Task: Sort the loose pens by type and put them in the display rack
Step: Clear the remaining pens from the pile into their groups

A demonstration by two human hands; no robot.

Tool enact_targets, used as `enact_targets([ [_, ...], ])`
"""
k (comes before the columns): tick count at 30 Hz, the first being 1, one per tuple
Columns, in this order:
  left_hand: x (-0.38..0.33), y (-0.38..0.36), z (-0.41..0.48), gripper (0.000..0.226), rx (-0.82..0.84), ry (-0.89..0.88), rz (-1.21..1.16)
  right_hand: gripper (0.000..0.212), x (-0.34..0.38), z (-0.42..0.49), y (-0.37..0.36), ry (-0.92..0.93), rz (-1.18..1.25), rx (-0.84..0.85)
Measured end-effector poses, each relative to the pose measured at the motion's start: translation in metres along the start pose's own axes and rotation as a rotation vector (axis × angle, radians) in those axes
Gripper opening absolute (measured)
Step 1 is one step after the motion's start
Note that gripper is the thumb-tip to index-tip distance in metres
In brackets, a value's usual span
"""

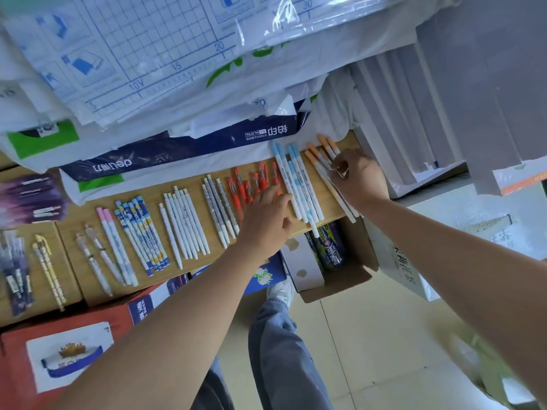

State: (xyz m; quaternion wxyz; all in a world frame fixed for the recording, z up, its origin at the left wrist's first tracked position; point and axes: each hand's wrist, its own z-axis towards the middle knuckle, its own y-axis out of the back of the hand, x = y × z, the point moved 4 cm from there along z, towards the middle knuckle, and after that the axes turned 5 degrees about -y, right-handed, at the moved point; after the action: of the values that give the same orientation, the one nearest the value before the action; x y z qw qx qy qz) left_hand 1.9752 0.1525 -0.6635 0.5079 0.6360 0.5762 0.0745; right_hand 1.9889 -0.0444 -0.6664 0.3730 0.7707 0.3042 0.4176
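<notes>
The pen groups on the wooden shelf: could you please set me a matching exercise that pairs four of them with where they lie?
Pens:
1. orange-capped pens
2. blue-capped pens
3. red pens
4. pink-capped pens

Places:
A. partly hidden by the left hand
B. farthest left of the four
C. under the curled fingers of the right hand
D. between the two hands

Pairs: 1-C, 2-D, 3-A, 4-B.

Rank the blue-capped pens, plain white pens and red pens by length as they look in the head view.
1. blue-capped pens, longest.
2. plain white pens.
3. red pens, shortest-looking, though the left hand covers some lower ends, so this is less sure.
All lie on one wooden top, so nearness barely skews it.
</notes>
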Motion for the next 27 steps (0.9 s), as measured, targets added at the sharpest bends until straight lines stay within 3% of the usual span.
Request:
enact_targets([
  [10,0.080,0.055,-0.074,0.019,-0.223,0.152,-0.064,0.010,0.158,-0.050,-0.042,0.339,0.146,0.177],
  [23,0.333,0.075,-0.285,0.037,-0.378,0.447,-0.076,0.040,0.395,-0.177,-0.246,0.458,0.006,0.503],
  [27,0.407,0.073,-0.337,0.046,-0.390,0.442,-0.084,0.053,0.453,-0.211,-0.308,0.525,-0.097,0.548],
])
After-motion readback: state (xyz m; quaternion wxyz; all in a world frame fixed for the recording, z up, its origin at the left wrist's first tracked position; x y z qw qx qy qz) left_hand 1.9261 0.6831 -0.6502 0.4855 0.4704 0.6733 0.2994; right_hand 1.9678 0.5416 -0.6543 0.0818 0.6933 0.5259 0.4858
